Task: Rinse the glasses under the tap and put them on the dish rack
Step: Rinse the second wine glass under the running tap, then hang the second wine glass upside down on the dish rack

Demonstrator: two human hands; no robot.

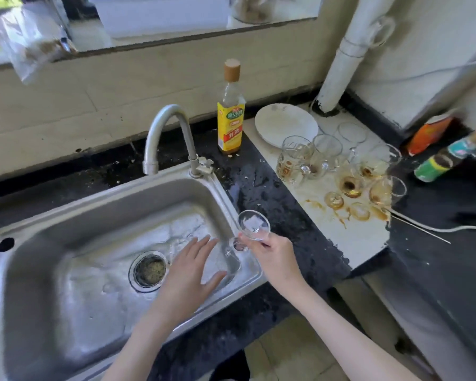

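Observation:
My right hand [270, 257] grips a small clear glass [254, 225] by its handle, tilted on its side above the sink's right edge. My left hand [193, 268] is open with spread fingers, held over the right part of the steel sink [52, 243]. The curved tap [165, 133] stands behind the sink with no water running. Several dirty glasses [341, 171] with brown residue stand on a white board [349, 237] to the right of the sink.
A yellow-labelled bottle [230, 125] stands behind the tap. A white plate [286, 123] lies at the back of the board. A white pipe [346, 50] rises in the corner, with a bottle [448, 160] and an orange packet [429, 134] at far right. The drain strainer [149, 270] sits mid-sink.

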